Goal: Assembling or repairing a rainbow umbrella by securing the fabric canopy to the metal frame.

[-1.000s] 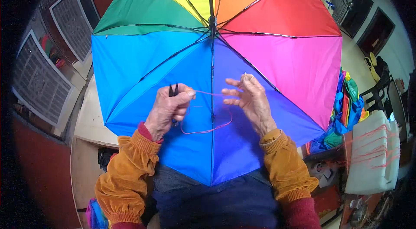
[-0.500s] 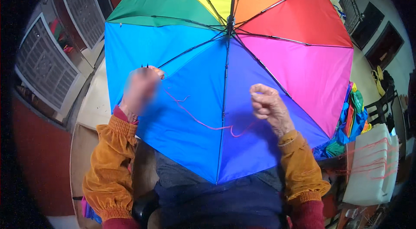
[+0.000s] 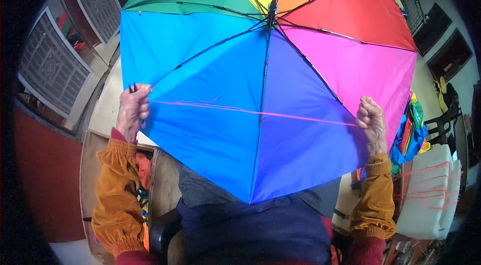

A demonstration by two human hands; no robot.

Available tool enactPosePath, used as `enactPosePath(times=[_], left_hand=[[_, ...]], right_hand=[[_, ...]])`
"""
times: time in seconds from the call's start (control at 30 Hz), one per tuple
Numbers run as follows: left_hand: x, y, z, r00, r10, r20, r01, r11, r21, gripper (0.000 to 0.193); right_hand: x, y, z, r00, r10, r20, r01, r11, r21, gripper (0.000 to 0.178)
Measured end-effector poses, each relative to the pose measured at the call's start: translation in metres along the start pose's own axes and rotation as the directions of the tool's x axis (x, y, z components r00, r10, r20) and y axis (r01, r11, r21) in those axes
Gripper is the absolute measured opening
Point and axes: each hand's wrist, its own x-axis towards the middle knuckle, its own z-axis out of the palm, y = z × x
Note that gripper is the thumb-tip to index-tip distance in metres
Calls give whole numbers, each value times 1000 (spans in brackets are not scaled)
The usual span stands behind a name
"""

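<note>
At the far left, a dark red wall stands below a white-framed window with a patterned grille. Next comes a pale table, with a wooden compartment holding crumpled orange cloth below it. The left hand is clenched around one end of a pink thread and also has small black scissors tucked in it, their pointed tips upward and their handles mostly hidden by the hand. The arm wears a mustard sleeve, soft and napped, gathered at ribbed cuffs. The thin thread stretches almost straight in front of the umbrella, a loose tail curling near its left part. Smooth, thin cloth panels in rainbow colours spread over slim dark ribs, the open canopy hiding much of the table. The right hand is closed in a fist on the thread's other end, over the canopy's right side. Beyond it lie a crumpled multicoloured bundle, a smooth white block draped with pink strands, and a black chair.
</note>
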Motion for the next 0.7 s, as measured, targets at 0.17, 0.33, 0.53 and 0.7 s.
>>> enactPosePath(times=[0.17,0.33,0.53,0.7], left_hand=[[-3,-6,-28,1000,-19,4,20,999,-47,13],[-4,-13,-36,997,-69,-28,64,985,-159,10],[-6,-14,-33,994,-78,77,91,979,-184,13],[4,-16,-27,992,-45,-119,53,996,69,11]], right_hand=[[-4,-8,-28,999,-28,-40,32,994,105,2],[-12,-13,-24,979,-76,-188,73,997,-20,2],[-12,9,44,944,-330,-24,220,680,-699,7],[-9,58,95,864,-166,475,502,199,-842,11]])
